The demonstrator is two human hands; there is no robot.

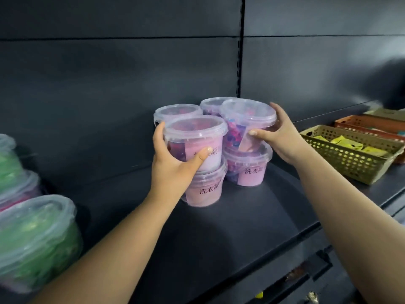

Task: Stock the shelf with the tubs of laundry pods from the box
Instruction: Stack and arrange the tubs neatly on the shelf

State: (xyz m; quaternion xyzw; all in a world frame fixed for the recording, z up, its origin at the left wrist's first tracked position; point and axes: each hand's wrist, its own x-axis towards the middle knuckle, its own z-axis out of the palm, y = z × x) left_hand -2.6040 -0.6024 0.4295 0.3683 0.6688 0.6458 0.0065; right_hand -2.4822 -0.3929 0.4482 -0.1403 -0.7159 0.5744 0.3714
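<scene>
Fingers curled: my left hand grips left top tub, right hand right top tub, tilted; both directly over lower tubs.

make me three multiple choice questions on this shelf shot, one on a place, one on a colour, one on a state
1. Where is the tan basket relative to the pink tubs?
A) to their right on the shelf
B) to their left
C) stacked on them

2. What colour fills the tubs at the left edge?
A) orange
B) green
C) white

3. The tub that the left hand grips is:
A) lidless
B) lying on its side
C) upright with its lid on

Answers:
1 A, the basket stands right of the stacks on the same dark shelf.
2 B, green shows through their clear walls.
3 C, its clear lid sits flat on top.
</scene>
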